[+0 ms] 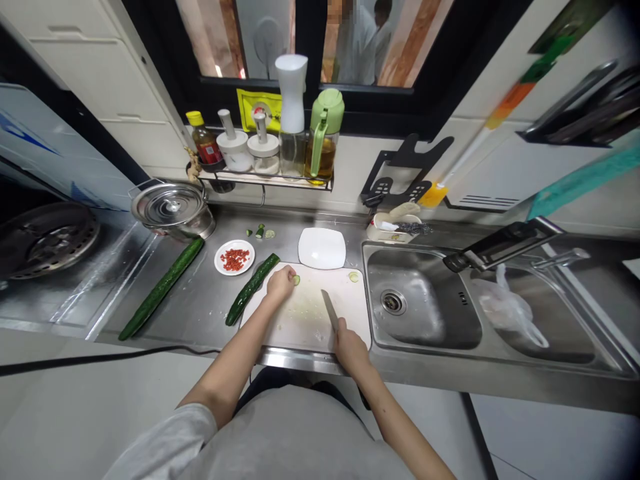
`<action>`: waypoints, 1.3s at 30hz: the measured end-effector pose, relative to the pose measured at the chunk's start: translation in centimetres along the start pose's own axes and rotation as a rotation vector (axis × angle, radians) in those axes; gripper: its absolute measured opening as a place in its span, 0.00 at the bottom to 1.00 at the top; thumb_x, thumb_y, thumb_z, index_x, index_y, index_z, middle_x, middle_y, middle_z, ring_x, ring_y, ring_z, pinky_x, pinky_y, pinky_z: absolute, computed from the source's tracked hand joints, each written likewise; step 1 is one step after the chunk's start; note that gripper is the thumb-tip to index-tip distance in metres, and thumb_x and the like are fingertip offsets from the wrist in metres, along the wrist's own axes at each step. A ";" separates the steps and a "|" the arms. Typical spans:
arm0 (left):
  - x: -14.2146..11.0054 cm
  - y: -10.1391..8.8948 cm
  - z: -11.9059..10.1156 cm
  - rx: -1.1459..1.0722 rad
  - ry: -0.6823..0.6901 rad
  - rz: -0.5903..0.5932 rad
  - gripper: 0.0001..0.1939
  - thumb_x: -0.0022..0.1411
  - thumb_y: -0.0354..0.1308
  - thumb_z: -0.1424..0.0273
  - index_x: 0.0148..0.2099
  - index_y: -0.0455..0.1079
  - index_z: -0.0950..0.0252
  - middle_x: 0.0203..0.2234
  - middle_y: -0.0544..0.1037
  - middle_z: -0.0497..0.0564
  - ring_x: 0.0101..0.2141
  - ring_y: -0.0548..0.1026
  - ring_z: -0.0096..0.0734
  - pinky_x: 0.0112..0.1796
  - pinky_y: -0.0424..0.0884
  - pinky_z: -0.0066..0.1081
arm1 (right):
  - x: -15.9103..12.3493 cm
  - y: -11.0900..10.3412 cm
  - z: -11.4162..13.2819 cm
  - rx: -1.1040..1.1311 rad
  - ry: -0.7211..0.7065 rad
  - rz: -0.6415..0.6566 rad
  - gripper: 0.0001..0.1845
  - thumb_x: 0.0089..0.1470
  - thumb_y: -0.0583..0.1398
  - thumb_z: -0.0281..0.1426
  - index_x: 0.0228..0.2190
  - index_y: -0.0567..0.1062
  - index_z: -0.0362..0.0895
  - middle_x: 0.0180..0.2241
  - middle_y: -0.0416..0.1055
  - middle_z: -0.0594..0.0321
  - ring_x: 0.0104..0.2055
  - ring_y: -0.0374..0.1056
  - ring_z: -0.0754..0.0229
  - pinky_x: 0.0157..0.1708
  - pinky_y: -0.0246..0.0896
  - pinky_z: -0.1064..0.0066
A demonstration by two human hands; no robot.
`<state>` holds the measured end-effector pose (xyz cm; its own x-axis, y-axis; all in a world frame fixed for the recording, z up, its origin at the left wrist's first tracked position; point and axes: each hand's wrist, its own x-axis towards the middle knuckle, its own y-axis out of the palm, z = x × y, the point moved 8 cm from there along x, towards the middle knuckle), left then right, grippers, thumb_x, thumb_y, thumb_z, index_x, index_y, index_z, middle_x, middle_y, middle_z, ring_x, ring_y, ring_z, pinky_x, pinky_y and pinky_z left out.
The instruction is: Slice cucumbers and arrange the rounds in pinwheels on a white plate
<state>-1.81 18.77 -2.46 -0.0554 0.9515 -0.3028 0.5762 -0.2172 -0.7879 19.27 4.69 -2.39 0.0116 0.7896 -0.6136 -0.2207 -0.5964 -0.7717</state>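
Note:
My left hand (281,284) is over the left part of the white cutting board (305,327), its fingers closed on a small cucumber slice (297,280). In my right hand (352,348) is the handle of a knife (329,308), blade pointing away from me over the board. A cut cucumber (250,293) lies along the board's left edge, close to my left hand. More pale slices (353,277) rest at the board's far right corner. Just behind the board is a white rectangular plate (322,249).
A round plate of chopped red pieces (235,258), a long whole cucumber (163,290) and a lidded steel pot (173,207) are on the left. Cucumber ends (260,231) lie behind. The sink (425,320) borders the board's right side; a bottle shelf (270,179) hangs above.

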 end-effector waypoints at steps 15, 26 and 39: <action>-5.3 2.7 1.1 0.197 0.059 0.151 0.11 0.57 0.53 0.74 0.42 0.72 0.58 0.35 0.79 0.49 0.42 0.72 0.38 0.46 0.59 0.37 | -0.2 -0.5 0.5 -0.056 -0.029 0.035 0.16 0.61 0.44 0.27 0.51 0.57 0.40 0.36 0.73 0.49 0.40 0.71 0.52 0.33 0.55 0.68; -4.2 1.9 2.4 0.212 0.031 0.125 0.11 0.55 0.57 0.70 0.42 0.71 0.57 0.39 0.76 0.50 0.45 0.68 0.41 0.46 0.57 0.40 | -2.1 -0.8 3.2 -0.128 -0.203 0.021 0.14 0.60 0.47 0.26 0.48 0.59 0.43 0.35 0.74 0.53 0.38 0.71 0.53 0.32 0.53 0.69; -3.4 2.3 2.7 0.203 -0.016 0.157 0.11 0.51 0.60 0.68 0.40 0.70 0.57 0.39 0.77 0.49 0.46 0.67 0.43 0.47 0.55 0.42 | -2.2 0.3 5.1 -0.193 -0.253 0.066 0.17 0.58 0.46 0.23 0.49 0.60 0.42 0.36 0.74 0.51 0.40 0.72 0.53 0.33 0.55 0.69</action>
<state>-2.47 14.40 -4.71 0.0081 0.8992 -0.4375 0.4033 -0.4033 -0.8214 14.24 3.51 -0.40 -0.2449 0.7448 -0.6207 -0.0241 -0.6447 -0.7641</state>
